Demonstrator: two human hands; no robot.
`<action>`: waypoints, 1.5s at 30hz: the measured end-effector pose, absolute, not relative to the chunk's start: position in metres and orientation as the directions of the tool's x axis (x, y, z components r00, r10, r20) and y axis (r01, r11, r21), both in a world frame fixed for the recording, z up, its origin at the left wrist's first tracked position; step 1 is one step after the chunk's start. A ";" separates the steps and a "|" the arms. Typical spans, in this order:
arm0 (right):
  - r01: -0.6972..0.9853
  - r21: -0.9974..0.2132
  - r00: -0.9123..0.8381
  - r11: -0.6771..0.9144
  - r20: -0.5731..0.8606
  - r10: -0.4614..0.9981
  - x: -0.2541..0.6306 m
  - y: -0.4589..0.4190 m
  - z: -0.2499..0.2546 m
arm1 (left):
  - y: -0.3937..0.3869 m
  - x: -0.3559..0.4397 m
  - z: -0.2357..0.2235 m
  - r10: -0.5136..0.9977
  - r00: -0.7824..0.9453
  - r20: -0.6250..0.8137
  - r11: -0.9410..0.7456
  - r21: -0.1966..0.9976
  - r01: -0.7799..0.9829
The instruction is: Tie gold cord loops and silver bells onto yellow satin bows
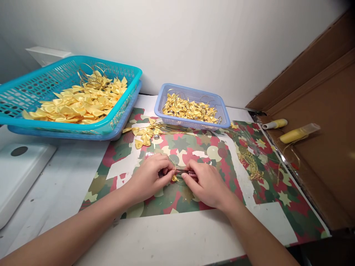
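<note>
My left hand [151, 176] and my right hand [206, 183] meet over a red and green patterned sheet [183, 147] on the table. Both pinch a small yellow bow [174, 178] with a thin gold loop between their fingertips. Just beyond my hands lies a small heap of loose yellow bows [144, 133] with gold wire loops. A turquoise basket [36, 111] at the left is full of yellow satin bows. A smaller lilac basket [219, 111] behind the sheet holds several bows with loops.
A bundle of gold thread [251, 162] lies on the sheet at the right. Two yellow tubes [298, 133] rest on brown cardboard at the far right. A white tray [19, 166] sits at the left. A white wall stands behind.
</note>
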State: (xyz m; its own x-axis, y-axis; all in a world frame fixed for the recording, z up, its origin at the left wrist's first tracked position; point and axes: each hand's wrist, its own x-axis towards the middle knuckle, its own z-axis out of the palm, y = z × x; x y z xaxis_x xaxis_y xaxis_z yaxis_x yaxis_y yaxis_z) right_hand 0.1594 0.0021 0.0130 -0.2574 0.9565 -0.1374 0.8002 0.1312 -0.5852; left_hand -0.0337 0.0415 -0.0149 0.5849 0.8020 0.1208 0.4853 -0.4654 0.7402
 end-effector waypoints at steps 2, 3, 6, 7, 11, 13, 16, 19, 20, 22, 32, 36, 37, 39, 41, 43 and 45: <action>0.794 -0.592 -0.264 0.135 -0.136 0.955 0.159 0.002 0.012 | 0.041 -0.034 -0.015 0.802 0.584 0.121 -0.466 0.738 0.488; 0.793 -0.594 -0.265 0.134 -0.138 0.954 0.159 0.002 0.011 | 0.041 -0.035 -0.015 0.802 0.584 0.122 -0.468 0.736 0.489; 0.798 -0.589 -0.254 0.127 -0.137 0.957 0.158 0.003 0.009 | 0.042 -0.034 -0.015 0.799 0.588 0.123 -0.472 0.734 0.488; 0.801 -0.586 -0.249 0.125 -0.137 0.959 0.157 0.003 0.008 | 0.042 -0.034 -0.015 0.798 0.590 0.122 -0.473 0.734 0.487; 0.800 -0.587 -0.244 0.121 -0.134 0.961 0.157 0.003 0.008 | 0.043 -0.034 -0.015 0.798 0.592 0.113 -0.470 0.732 0.493; 0.786 -0.608 -0.236 0.109 -0.132 0.963 0.159 0.004 0.010 | 0.043 -0.034 -0.015 0.799 0.592 0.105 -0.464 0.733 0.497; 0.714 -0.695 -0.205 0.086 -0.090 0.975 0.163 0.005 0.011 | 0.042 -0.034 -0.015 0.799 0.593 0.093 -0.455 0.739 0.497; 0.635 -0.764 -0.212 0.116 -0.029 0.977 0.165 0.008 0.008 | 0.042 -0.034 -0.015 0.792 0.601 0.110 -0.469 0.740 0.482; 0.623 -0.772 -0.223 0.130 -0.016 0.975 0.166 0.009 0.006 | 0.042 -0.035 -0.015 0.787 0.606 0.120 -0.479 0.738 0.476; 0.608 -0.779 -0.229 0.151 0.010 0.973 0.165 0.010 0.001 | 0.041 -0.035 -0.015 0.777 0.615 0.136 -0.497 0.733 0.465; 0.650 -0.670 -0.385 0.359 0.117 0.916 0.156 0.014 -0.014 | 0.040 -0.036 -0.015 0.738 0.649 0.181 -0.562 0.698 0.444; 0.649 -0.686 -0.297 0.329 0.170 0.940 0.155 0.017 -0.017 | 0.040 -0.036 -0.014 0.735 0.656 0.170 -0.563 0.693 0.451; 0.635 -0.715 -0.231 0.292 0.184 0.955 0.159 0.018 -0.016 | 0.040 -0.036 -0.014 0.736 0.657 0.166 -0.561 0.693 0.453; 0.635 -0.750 -0.041 0.186 0.208 0.977 0.172 0.021 -0.009 | 0.040 -0.036 -0.014 0.740 0.654 0.159 -0.552 0.698 0.456; 0.714 -0.698 0.155 0.061 0.242 0.958 0.192 0.025 -0.001 | 0.040 -0.036 -0.013 0.750 0.641 0.164 -0.543 0.707 0.454; 0.825 -0.551 0.313 -0.126 0.261 0.913 0.211 0.028 0.007 | 0.039 -0.037 -0.012 0.765 0.619 0.176 -0.524 0.729 0.440; 0.831 -0.518 0.397 -0.203 0.297 0.868 0.219 0.027 0.011 | 0.038 -0.037 -0.012 0.791 0.582 0.189 -0.489 0.767 0.415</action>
State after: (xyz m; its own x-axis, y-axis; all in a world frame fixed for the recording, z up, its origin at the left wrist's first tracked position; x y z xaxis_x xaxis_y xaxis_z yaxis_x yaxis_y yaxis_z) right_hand 0.2185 0.0274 0.0110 0.3971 0.8684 0.2970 0.8310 -0.2028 -0.5180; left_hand -0.0368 0.0381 -0.0118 0.5823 0.7907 0.1891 0.4146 -0.4890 0.7674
